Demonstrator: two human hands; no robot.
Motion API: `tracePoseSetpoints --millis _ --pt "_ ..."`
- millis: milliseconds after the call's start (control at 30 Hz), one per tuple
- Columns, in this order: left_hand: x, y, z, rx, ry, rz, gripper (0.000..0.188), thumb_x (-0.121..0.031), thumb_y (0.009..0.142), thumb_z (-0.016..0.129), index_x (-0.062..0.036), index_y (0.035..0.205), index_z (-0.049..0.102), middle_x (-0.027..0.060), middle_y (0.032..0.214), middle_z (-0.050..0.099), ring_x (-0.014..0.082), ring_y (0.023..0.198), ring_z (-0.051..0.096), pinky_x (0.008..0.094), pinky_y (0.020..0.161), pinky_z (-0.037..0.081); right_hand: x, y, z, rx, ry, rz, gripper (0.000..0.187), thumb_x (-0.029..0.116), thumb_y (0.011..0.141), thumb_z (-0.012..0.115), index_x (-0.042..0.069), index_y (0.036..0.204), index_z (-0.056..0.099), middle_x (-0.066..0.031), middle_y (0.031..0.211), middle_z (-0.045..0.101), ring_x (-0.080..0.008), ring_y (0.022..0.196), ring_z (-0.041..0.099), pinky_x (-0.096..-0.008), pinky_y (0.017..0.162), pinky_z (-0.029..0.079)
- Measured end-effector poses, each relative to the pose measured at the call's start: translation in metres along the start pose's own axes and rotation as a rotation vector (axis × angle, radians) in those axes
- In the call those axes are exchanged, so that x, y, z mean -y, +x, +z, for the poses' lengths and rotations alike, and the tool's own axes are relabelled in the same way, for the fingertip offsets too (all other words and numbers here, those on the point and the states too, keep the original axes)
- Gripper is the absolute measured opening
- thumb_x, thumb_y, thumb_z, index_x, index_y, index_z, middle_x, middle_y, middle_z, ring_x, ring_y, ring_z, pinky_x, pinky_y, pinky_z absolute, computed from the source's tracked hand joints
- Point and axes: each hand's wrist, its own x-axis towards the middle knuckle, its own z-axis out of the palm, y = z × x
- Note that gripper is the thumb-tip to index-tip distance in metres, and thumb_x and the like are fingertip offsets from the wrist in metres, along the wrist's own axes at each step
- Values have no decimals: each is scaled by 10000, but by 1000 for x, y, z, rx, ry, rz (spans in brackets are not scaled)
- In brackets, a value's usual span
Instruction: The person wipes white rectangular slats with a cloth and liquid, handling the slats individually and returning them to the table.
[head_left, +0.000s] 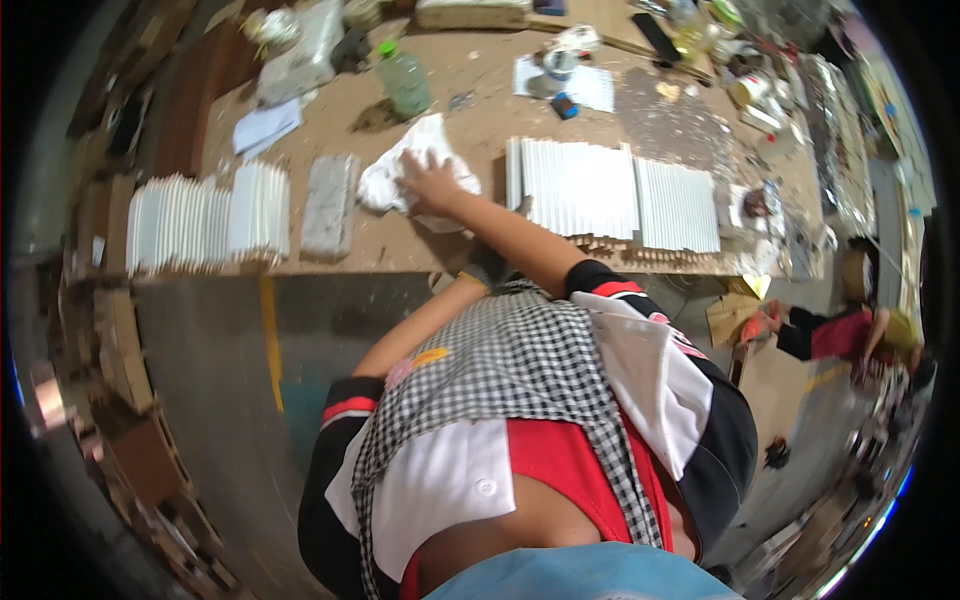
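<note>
My right hand [432,184] reaches across to the left, bare, and lies on a crumpled white cloth [385,178] on the table. Its fingers are spread over the cloth. My left hand [487,268] is at the table's front edge, beneath my right forearm. Something dark, apparently a glove, covers it, and its fingers are hidden. Just left of the cloth lies a whitish, worn rectangular block [328,207]. To the right of my right forearm stands a row of thin white strips [580,185], packed side by side, with a second row [677,205] against it.
More white strips [180,222] stand in rows at the table's left front. Behind the cloth are a green-capped bottle [404,82] and folded white paper [267,128]. Jars and clutter [752,90] crowd the right. Another person [840,335] is low down at the far right.
</note>
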Motion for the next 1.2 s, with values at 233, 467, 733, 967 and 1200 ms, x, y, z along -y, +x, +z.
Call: tracePoseSetpoints --millis 233,467,733,967,1200 --pt "17 -30 -56 -21 -98 -124 499 -241 1043 503 -25 1491 468 182 1408 556 331 1262 530 426 1124 364 -54 17 11 -464 706 179 500 423 727 862 20 1003 754 -192 1120 664 -367 1069 640 -461 913 521" --pt "-4 -79 -125 -193 -321 -343 335 -166 1049 507 17 1278 669 158 1205 686 314 1110 624 389 1013 464 -78 -16 3 -757 594 400 373 67 752 701 16 1122 689 -207 1210 661 -406 1114 625 -455 939 521" --pt "48 -90 -164 -245 -124 -292 346 -160 1040 516 17 1307 646 172 1243 665 320 1118 614 403 1027 456 -61 -55 -84 -756 836 499 279 205 899 635 114 1150 716 -119 1105 744 -353 992 698 -444 850 539" --pt "95 -102 -201 -362 -47 -272 361 -155 1032 524 17 1333 627 185 1275 647 324 1125 604 415 1039 449 -22 -21 -91 -785 535 204 288 165 924 614 173 1206 670 -109 951 736 -348 871 693 -468 712 534" --pt "158 -144 -238 -597 32 -310 381 -149 1025 533 17 1359 608 198 1308 629 329 1133 595 427 1052 442 7 19 -80 -650 503 288 229 237 914 624 223 1124 714 -108 975 748 -365 875 696 -488 710 537"
